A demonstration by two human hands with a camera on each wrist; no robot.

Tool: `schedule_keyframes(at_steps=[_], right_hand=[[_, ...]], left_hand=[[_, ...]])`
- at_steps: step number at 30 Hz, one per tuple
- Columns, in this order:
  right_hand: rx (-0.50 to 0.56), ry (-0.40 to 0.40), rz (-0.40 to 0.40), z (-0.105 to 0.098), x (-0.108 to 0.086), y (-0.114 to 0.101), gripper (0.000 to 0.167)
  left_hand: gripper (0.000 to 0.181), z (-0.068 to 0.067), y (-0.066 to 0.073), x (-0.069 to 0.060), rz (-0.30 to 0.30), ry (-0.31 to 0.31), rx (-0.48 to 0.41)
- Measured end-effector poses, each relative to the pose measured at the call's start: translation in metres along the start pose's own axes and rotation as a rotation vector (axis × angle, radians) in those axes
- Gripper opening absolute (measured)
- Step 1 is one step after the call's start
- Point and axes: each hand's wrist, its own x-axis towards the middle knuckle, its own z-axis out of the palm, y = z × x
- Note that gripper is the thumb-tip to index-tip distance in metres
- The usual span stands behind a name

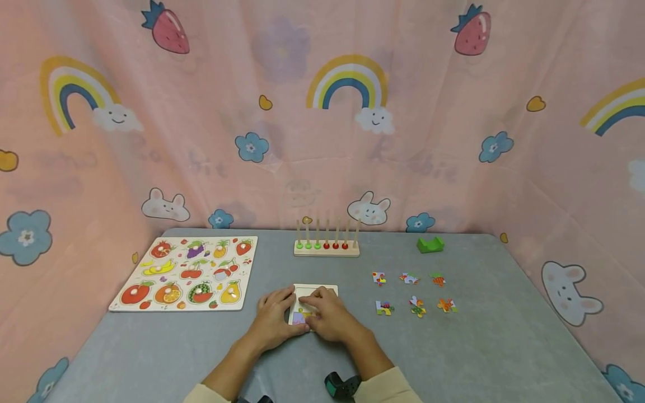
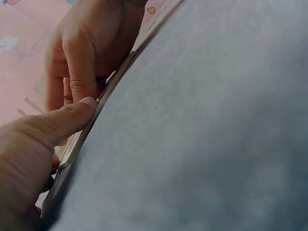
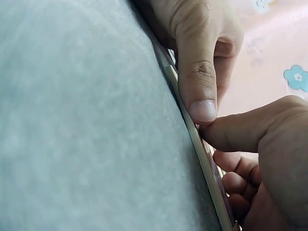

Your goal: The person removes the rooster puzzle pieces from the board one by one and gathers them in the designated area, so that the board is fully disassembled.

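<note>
Looking over the person's arms in the head view, I see the small wooden tray directly between both hands, its long axis seeming to run away from the body. The left hand holds its left side and near edge; the right hand reaches in from the tray's right, fingers over its inside, where a purple piece shows. Neither is nearer: both are at it. Right of the tray lie six loose jigsaw pieces; left of it, a fruit board; behind it, a peg stand; behind and to its right, a green block. Under the tray is a grey table, beyond it a pink curtain.

From the left wrist, the left thumb presses the tray's near edge, close beside the right hand's bent fingers.

From the right wrist, the two thumbs seem to meet by that edge, the right fingers curled over the tray; whether they pinch a piece, I can't tell.
</note>
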Motion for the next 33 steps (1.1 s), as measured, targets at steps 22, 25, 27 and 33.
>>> schedule_keyframes(at_steps=[22,25,27,33], right_hand=[[0.004,0.034,0.051,0.0049,0.0021,-0.0061,0.030],[0.004,0.045,0.017,0.0047,0.0019,-0.0058,0.032],[0.003,0.046,-0.017,0.0042,0.0015,-0.0053,0.033],[0.021,0.029,-0.083,0.0017,0.0003,-0.0040,0.035]], left_hand=[[0.070,0.0004,-0.0003,0.0015,0.000,-0.004,-0.007],[0.069,0.0008,-0.0008,0.0016,0.004,-0.004,-0.005],[0.069,0.0009,-0.0014,0.0013,0.007,-0.003,-0.002],[0.073,0.0008,-0.0028,0.0005,0.008,-0.008,0.000]])
